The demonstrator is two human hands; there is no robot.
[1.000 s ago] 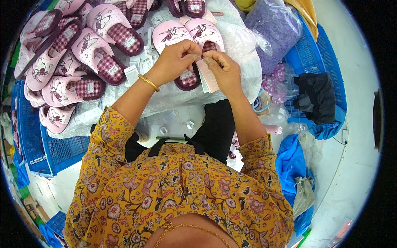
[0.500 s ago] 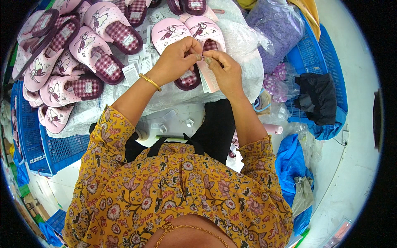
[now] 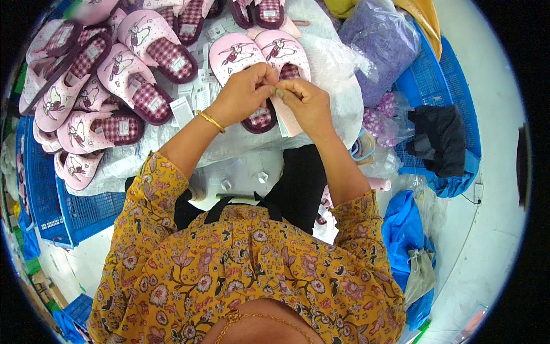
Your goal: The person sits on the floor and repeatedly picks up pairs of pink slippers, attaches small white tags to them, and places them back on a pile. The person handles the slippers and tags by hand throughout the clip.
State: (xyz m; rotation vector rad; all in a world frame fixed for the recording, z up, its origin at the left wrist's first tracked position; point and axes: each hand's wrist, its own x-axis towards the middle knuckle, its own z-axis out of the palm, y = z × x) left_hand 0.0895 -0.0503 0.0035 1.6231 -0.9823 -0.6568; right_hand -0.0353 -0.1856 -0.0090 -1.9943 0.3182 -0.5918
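Note:
A pair of pink slippers lies under my hands, the left slipper (image 3: 229, 53) beside the right slipper (image 3: 283, 50). Both have a printed character and plaid insoles. My left hand (image 3: 245, 94), a gold bangle at its wrist, is closed in a pinch over the left slipper's opening; what its fingertips hold is hidden. My right hand (image 3: 308, 106) meets it fingertip to fingertip, pinching at the top of a pale pink hang tag (image 3: 290, 122). That tag hangs below the right fingers, over the slipper's heel end. Its fastening is too small to make out.
Several similar slippers (image 3: 124, 127) are heaped at the left, with paper labels (image 3: 182, 111) beside them. Clear plastic sheeting (image 3: 326, 51) covers the work surface. Blue baskets (image 3: 94, 207) stand left and right. A bag of purple goods (image 3: 381, 49) and a black cloth (image 3: 438, 137) are at the right.
Both hands have come slightly nearer to me, and their fingertips now press closer together. The whole scene sits a little lower in view. The hang tag still hangs by the right fingers.

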